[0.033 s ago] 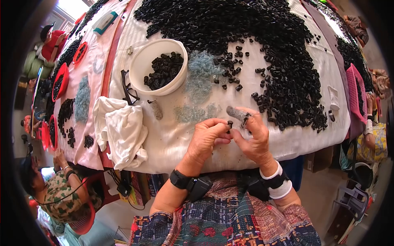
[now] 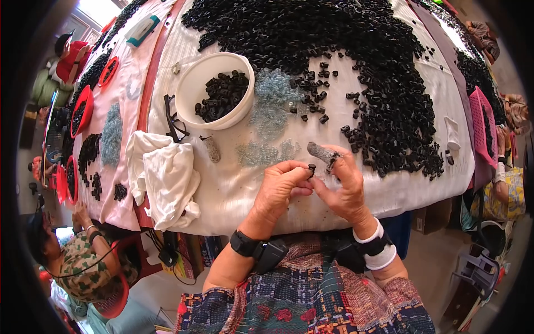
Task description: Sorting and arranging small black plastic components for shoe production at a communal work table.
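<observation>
Between the thumb and forefinger of my left hand [image 2: 277, 188] is a small black plastic part [image 2: 311, 167], held upright over the near edge of the cloth. My right hand [image 2: 344, 186] is close beside it, its thumb tip at the left fingertips and its forefinger stretched out and apart. That forefinger wears a worn grey fabric finger cover [image 2: 322, 152]. Whether the right thumb touches the part is hard to make out. Beyond my hands lie clear bluish small pieces [image 2: 271, 125] and a few loose black parts [image 2: 324, 119].
A white bowl [image 2: 245, 111] of black parts stands left of the clear pieces. A large heap of black parts [image 2: 389, 100] covers the far and right side. White cloth [image 2: 164, 181], another grey finger cover [image 2: 211, 149] and dark-framed glasses [image 2: 173, 119] lie left. Other people sit at both sides.
The grey-covered forefinger of my right hand has shifted very slightly. My left hand keeps its pinch on the black part.
</observation>
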Demonstrator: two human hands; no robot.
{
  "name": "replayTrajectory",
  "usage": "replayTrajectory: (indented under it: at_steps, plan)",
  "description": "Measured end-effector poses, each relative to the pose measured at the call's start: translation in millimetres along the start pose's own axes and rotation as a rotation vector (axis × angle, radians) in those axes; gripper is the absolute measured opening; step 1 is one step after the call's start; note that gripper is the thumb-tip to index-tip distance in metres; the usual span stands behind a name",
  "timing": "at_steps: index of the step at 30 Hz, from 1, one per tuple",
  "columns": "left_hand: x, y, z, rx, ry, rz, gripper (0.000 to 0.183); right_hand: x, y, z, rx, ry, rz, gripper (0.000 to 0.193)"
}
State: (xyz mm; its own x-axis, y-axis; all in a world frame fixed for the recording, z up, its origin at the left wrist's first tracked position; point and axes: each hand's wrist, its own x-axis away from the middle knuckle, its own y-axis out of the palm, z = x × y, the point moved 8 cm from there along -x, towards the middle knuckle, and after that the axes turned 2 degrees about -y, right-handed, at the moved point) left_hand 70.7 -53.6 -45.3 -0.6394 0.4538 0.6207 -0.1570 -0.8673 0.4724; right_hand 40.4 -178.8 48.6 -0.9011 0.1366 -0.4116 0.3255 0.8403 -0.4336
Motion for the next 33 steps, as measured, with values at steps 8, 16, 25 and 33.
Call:
replayTrajectory:
  at_steps: [8,16,25,33]
  plan:
    - [2.0,5.7,0.4,0.010,-0.015,-0.006,0.013,4.6,12.6,-5.5,0.239,-0.226,-0.117,0.037]
    - [1.2,6.3,1.0,-0.011,0.004,-0.004,0.010,6.7,15.4,-10.8,0.351,-0.289,-0.076,0.030]
    - [0.9,7.9,0.9,-0.042,0.017,-0.020,0.010,2.7,15.3,-5.9,0.328,-0.225,-0.128,0.028]
    - [1.1,9.2,0.4,-0.048,0.040,-0.048,0.010,3.5,12.4,-8.0,0.286,-0.239,-0.091,0.028]
